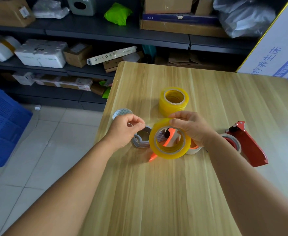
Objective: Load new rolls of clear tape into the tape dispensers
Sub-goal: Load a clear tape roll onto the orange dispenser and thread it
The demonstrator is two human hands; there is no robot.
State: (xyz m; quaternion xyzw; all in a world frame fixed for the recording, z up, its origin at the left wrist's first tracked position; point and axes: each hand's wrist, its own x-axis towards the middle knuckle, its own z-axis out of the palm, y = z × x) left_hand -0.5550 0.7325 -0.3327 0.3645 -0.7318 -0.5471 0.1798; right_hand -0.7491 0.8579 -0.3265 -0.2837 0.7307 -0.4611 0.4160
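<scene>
The right hand [190, 128] grips the tape roll [169, 138] at its twelve o'clock rim — held upright above the orange dispenser [169, 139], bore facing the person. The left hand [125, 129], at nine o'clock, pinches thumb to fingertips — probably the tape's free end.

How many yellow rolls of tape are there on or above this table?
2. One yellow roll stands flat on the table, farther back. The other roll is held up on edge by the right hand. More may be hidden behind the hands.
</scene>
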